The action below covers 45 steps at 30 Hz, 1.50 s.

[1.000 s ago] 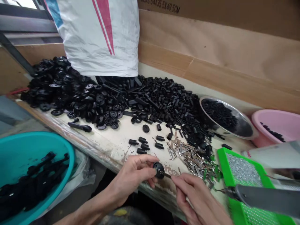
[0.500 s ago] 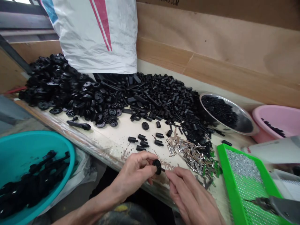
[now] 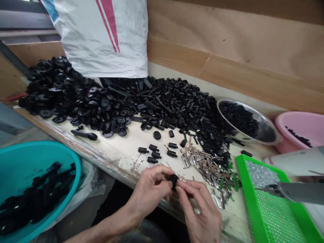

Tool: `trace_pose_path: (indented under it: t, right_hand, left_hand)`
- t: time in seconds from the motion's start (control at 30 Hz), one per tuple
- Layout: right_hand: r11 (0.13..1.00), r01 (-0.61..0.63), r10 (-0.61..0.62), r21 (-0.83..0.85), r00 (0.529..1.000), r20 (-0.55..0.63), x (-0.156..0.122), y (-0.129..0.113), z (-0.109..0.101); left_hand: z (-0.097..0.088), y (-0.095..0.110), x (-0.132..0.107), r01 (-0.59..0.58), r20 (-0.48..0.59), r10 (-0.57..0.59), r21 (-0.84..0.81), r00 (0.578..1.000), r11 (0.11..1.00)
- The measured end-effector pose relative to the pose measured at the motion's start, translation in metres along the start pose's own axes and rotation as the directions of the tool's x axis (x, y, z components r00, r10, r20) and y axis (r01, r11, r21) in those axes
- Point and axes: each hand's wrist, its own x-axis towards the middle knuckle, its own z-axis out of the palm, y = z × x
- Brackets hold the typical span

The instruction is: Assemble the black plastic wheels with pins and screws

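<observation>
At the table's near edge my left hand point(image 3: 149, 189) pinches a small black plastic wheel point(image 3: 174, 180) between thumb and fingers. My right hand point(image 3: 199, 209) meets it from the right, fingertips pressed against the same wheel; whatever thin piece they hold is hidden. Just beyond the hands lie a few short black sleeves point(image 3: 154, 153) and a scatter of small metal pieces point(image 3: 210, 168).
Heaps of black wheels point(image 3: 71, 94) and black tubes point(image 3: 177, 101) cover the table under a white sack point(image 3: 101, 37). A steel bowl point(image 3: 272, 130), pink basin point(image 3: 303, 126), green tray point(image 3: 278, 206) of tiny screws and a grey tool point(image 3: 296, 191) stand right. A teal basin point(image 3: 27, 165) sits lower left.
My right hand has closed in on the wheel, and the thin pin seen between the hands is no longer visible. The grey tool shifted over the green tray.
</observation>
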Motion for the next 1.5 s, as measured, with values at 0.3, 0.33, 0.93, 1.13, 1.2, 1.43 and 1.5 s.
trace_pose_path:
  t: [0.3, 0.33, 0.93, 1.13, 1.2, 1.43, 1.5]
  right_hand:
    - [0.959, -0.215, 0.211, 0.184, 0.977, 0.040, -0.002, 0.005, 0.011]
    - [0.946, -0.224, 0.221, 0.234, 0.974, 0.037, -0.002, 0.005, 0.012]
    - [0.906, -0.158, 0.173, 0.393, 0.985, -0.002, 0.006, -0.003, 0.001]
    - [0.950, -0.118, 0.146, 0.291, 0.986, -0.076, 0.009, -0.010, 0.002]
    - [0.948, -0.121, 0.147, 0.295, 0.987, -0.065, 0.013, -0.011, 0.001]
    - [0.937, -0.137, 0.156, 0.322, 0.987, -0.032, 0.021, -0.015, -0.001]
    - [0.935, -0.149, 0.165, 0.321, 0.986, -0.025, 0.022, -0.014, -0.003]
  left_hand:
    - [0.008, -0.008, -0.001, -0.016, -0.083, 0.015, -0.019, 0.996, 1.000]
    - [0.008, -0.008, -0.002, -0.022, -0.082, 0.020, -0.032, 0.996, 0.999]
    - [-0.010, 0.002, 0.006, 0.201, 0.211, -0.179, -0.086, 0.961, 0.976]
    - [-0.033, 0.004, -0.012, -0.276, -0.009, 0.319, 0.479, 0.948, 0.833]
    - [-0.050, 0.006, -0.007, -0.327, -0.088, 0.534, 0.705, 0.841, 0.630]
    - [-0.096, 0.012, 0.033, -0.314, 0.020, 0.542, 0.833, 0.840, 0.456]
    - [-0.098, 0.016, 0.033, -0.323, 0.007, 0.543, 0.811, 0.840, 0.488]
